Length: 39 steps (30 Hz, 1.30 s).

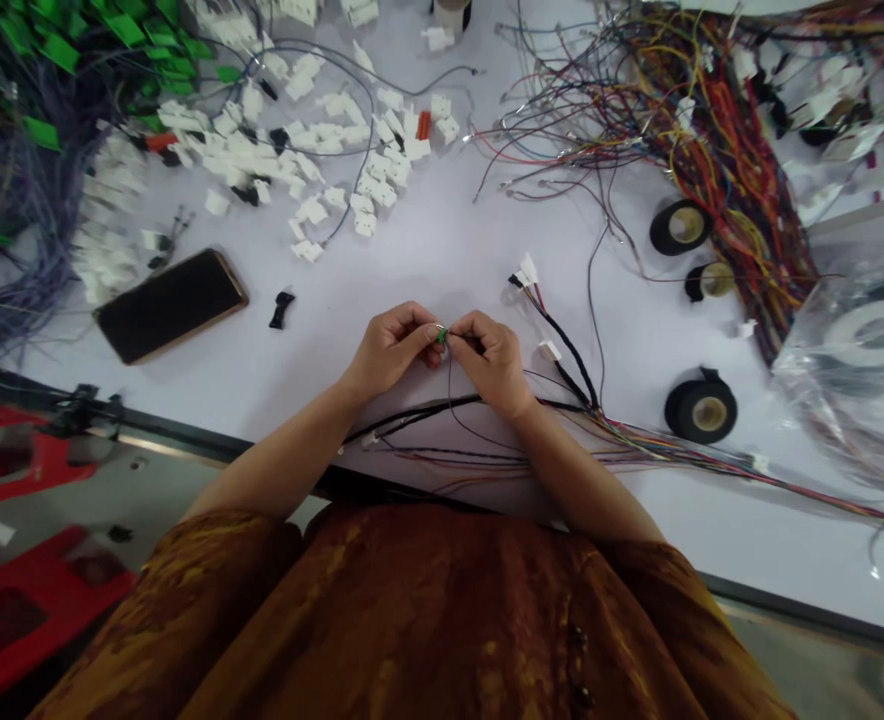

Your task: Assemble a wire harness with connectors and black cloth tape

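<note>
My left hand (393,345) and my right hand (491,358) meet at the middle of the white table (427,250), fingers pinched together. Between the fingertips sits a small green connector (441,335) with thin dark wires hanging down from it toward me. A wire harness (562,350) with white plugs runs from just right of my right hand, along the table's near edge. Both forearms rest over dark wires lying near the edge.
A phone (170,303) lies at the left, a small black clip (281,309) beside it. A heap of white connectors (314,150) is behind. Coloured wire bundles (712,130) fill the right back. Black tape rolls (701,410) stand right. Green-tagged wires (29,120) at far left.
</note>
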### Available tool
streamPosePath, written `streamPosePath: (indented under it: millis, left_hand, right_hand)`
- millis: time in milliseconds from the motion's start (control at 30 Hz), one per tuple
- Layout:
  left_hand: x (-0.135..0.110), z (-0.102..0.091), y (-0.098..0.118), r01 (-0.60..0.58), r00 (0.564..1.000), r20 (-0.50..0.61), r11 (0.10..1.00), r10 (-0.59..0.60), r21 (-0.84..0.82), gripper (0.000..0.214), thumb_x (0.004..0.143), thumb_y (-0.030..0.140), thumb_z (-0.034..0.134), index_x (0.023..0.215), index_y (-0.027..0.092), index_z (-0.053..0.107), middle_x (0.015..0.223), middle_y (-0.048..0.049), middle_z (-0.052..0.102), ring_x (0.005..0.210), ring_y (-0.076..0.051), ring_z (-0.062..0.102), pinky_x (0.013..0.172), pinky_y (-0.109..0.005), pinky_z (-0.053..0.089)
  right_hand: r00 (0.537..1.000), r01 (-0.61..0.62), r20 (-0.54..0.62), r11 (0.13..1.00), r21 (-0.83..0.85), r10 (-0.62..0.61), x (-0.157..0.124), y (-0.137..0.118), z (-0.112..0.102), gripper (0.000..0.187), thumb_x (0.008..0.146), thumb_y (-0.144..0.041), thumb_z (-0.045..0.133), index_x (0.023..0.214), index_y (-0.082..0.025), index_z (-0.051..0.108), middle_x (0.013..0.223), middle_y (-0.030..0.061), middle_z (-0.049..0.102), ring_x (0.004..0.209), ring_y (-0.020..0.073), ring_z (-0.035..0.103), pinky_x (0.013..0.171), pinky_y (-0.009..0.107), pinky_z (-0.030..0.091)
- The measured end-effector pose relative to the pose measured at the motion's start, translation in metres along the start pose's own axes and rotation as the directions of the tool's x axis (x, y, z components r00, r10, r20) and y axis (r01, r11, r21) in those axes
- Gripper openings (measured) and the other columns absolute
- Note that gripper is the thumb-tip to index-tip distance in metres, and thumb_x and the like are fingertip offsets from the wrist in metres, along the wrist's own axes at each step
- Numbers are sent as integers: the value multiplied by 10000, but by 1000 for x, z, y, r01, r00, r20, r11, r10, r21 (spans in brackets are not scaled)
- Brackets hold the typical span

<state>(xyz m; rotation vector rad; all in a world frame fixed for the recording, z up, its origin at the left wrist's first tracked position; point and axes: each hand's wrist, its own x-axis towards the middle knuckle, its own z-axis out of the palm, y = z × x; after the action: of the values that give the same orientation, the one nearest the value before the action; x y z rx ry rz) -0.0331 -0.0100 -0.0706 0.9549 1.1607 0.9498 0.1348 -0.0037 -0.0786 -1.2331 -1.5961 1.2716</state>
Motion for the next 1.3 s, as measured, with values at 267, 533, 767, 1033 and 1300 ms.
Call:
streamPosePath:
  millis: [267, 533, 767, 1033, 1300]
  left_hand:
    - [1, -3, -2, 20, 1000, 12, 999, -19, -35, 245, 829, 354, 737, 772, 165, 591, 663, -1, 654, 554, -97, 617, 572, -236, 546]
    - [4, -7, -2, 40, 999, 15, 989, -38, -146, 243, 837, 358, 728, 785, 170, 583, 647, 16, 626, 544, -81, 587, 562, -214, 513]
    - [6, -12, -2, 89, 995, 54, 976, -79, -198, 232, 831, 368, 730, 805, 176, 603, 622, 27, 603, 520, -71, 563, 533, -190, 483]
    - [7, -12, -2, 84, 996, 48, 982, -77, -167, 269, 815, 402, 744, 803, 173, 604, 615, 27, 593, 491, -66, 546, 495, -185, 463]
    - [7, -15, -3, 97, 993, 72, 990, -90, -100, 249, 841, 395, 715, 797, 166, 628, 613, 20, 603, 464, -64, 533, 461, -185, 451]
  right_hand:
    - [1000, -3, -8, 999, 43, 4, 1, 0, -1, 153, 876, -288, 604, 762, -187, 591, 658, -35, 549, 593, 89, 423, 599, 251, 369]
    - [996, -46, -67, 982, 181, 59, 4, 1, -7, 201, 882, -361, 617, 781, -187, 605, 714, -22, 520, 660, 100, 438, 626, 258, 376]
    - [998, -47, -26, 975, 217, 54, 4, 3, -6, 192, 852, -353, 672, 953, -199, 616, 636, -71, 433, 575, 82, 365, 547, 240, 325]
    - [1000, 31, -8, 995, 99, -30, 3, -4, -7, 193, 902, -321, 606, 773, -180, 633, 648, -35, 528, 602, 85, 424, 575, 241, 353]
    - [982, 76, 172, 997, 18, -78, 7, -1, -15, 199, 918, -269, 549, 751, -177, 606, 653, -40, 512, 616, 81, 430, 591, 230, 349]
